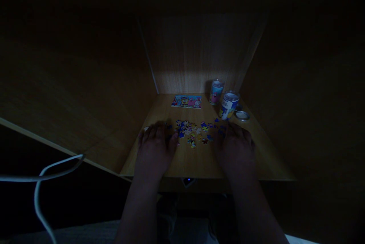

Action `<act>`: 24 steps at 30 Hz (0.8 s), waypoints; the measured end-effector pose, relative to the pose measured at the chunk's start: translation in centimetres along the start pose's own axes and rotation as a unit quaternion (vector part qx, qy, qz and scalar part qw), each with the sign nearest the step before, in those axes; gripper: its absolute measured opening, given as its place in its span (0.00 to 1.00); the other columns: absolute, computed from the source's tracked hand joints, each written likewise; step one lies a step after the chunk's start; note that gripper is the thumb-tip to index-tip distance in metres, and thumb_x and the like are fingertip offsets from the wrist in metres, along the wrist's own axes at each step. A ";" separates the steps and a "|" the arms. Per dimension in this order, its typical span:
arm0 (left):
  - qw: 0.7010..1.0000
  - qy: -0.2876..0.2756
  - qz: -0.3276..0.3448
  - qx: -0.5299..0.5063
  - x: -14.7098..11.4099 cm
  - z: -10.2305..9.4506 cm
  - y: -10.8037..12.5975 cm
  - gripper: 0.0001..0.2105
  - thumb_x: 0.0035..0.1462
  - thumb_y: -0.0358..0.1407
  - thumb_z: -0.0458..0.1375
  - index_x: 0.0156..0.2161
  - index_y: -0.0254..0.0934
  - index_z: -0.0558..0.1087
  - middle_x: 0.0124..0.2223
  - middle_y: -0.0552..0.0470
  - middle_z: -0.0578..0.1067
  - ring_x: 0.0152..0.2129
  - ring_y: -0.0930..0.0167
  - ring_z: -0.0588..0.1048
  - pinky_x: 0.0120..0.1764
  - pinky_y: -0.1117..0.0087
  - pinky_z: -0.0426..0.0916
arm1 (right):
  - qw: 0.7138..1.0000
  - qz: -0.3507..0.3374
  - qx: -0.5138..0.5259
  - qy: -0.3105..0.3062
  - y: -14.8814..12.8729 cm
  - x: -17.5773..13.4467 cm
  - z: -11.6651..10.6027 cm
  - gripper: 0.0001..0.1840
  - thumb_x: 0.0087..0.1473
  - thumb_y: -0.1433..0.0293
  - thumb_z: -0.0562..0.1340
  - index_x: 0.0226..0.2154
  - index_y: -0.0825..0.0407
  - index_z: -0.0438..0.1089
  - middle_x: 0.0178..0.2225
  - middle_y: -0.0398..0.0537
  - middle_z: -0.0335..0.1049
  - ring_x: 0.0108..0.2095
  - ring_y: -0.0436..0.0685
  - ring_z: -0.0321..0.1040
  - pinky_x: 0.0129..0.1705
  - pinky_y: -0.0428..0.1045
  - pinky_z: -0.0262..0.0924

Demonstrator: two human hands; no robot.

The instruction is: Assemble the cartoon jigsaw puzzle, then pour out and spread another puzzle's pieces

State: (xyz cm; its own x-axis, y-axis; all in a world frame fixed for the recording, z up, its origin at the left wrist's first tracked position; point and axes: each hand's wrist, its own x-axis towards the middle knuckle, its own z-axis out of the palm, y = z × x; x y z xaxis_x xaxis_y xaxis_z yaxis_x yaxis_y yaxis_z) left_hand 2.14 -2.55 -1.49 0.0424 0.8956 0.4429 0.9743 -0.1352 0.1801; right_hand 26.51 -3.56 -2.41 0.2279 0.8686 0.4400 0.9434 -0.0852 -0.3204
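Note:
Small jigsaw puzzle pieces point(186, 128) lie in a loose heap on the wooden desktop, some showing blue or yellow, others a pale back. My left hand point(154, 147) rests at the heap's left side, palm down, its thumb apart from the fingers and touching or close to a few pieces. On the right side, my right hand point(235, 147) also lies palm down with its fingers reaching forward by several blue pieces. Neither hand visibly holds a piece, though the dim light hides what is under the fingers. A cartoon picture card point(186, 101) lies flat behind the heap.
Two cartoon-printed cans stand at the back right: a rear can point(216, 92) and a nearer can point(229, 106). Beside them lies a round lid point(242, 115). Wooden panels enclose the desktop point(196, 164). A white cable point(38, 194) hangs at the lower left.

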 end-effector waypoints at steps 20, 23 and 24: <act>0.995 0.037 -0.083 0.045 0.3 -0.7 -0.1 0.19 0.73 0.43 0.50 0.50 0.31 0.78 0.50 0.30 0.82 0.48 0.46 0.80 0.53 0.44 0.72 | 1.000 -0.002 0.009 -0.015 0.0 0.2 0.2 0.27 0.71 0.57 0.56 0.61 0.56 0.75 0.64 0.70 0.72 0.63 0.81 0.66 0.60 0.74 0.65; 0.995 0.029 -0.092 0.031 0.3 -0.8 0.0 0.19 0.73 0.43 0.51 0.50 0.31 0.79 0.51 0.29 0.82 0.49 0.46 0.79 0.55 0.43 0.71 | 1.000 -0.005 0.007 -0.020 -0.1 0.2 0.0 0.27 0.72 0.58 0.56 0.61 0.57 0.74 0.64 0.69 0.73 0.63 0.81 0.66 0.61 0.74 0.65; 0.995 0.024 -0.095 0.030 0.3 -0.9 0.0 0.19 0.73 0.43 0.51 0.49 0.32 0.79 0.51 0.30 0.82 0.49 0.47 0.79 0.55 0.43 0.70 | 1.000 -0.005 0.006 -0.022 -0.1 0.2 -0.1 0.27 0.72 0.58 0.56 0.62 0.58 0.74 0.64 0.69 0.72 0.64 0.81 0.66 0.61 0.74 0.65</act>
State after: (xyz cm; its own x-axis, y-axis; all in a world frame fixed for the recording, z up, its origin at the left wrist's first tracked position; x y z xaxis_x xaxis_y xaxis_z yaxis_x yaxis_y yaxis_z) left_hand 1.95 -2.62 -0.60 -0.1532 0.8813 0.4470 0.9752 0.0616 0.2127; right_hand 26.51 -3.39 -2.23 0.2068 0.8905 0.4054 0.9428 -0.0706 -0.3259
